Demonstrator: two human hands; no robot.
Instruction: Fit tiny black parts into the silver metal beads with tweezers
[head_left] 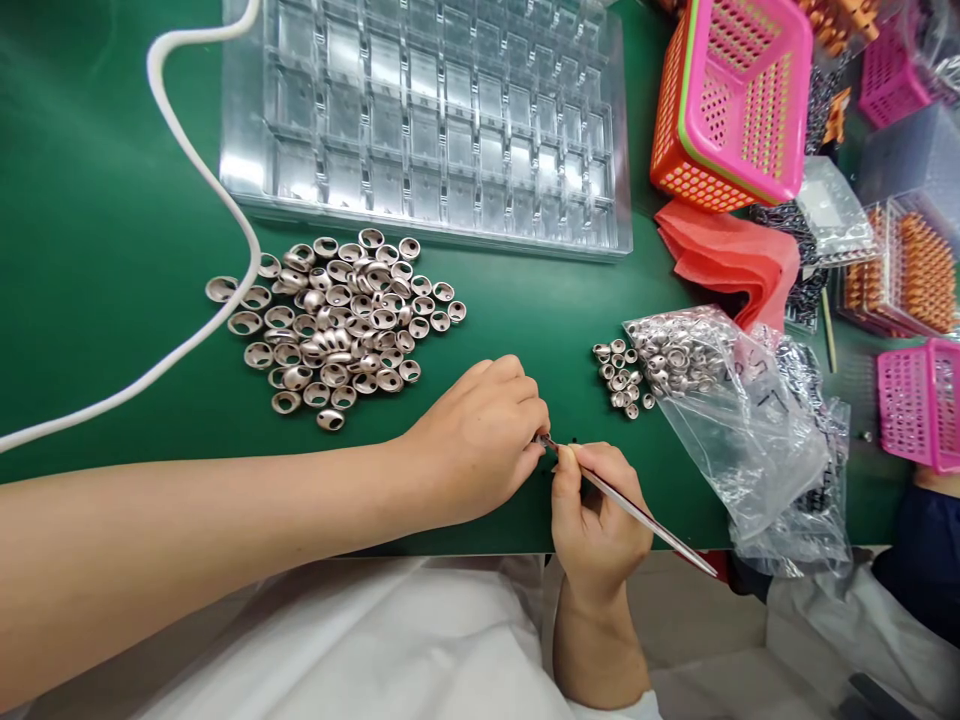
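My left hand (487, 440) is closed in a pinch near the table's front edge, around a small metal part (541, 438) that is mostly hidden by the fingers. Close beside it, my right hand (600, 515) grips slim metal tweezers (652, 522). Their tip meets the part at my left fingertips, and the back end slants down to the right. Beyond my left hand lies a loose pile of silvery, cup-shaped metal rings (337, 320) with holes in them. A smaller cluster of similar metal pieces (619, 378) sits to the right.
Clear plastic compartment trays (427, 235) are stacked at the back. A white cable (195, 145) crosses the left side. On the right are a plastic bag of metal pieces (750, 440), red cloth (735, 250), stacked baskets (705, 185) and another pink basket (911, 405). Another person's arm shows at far right.
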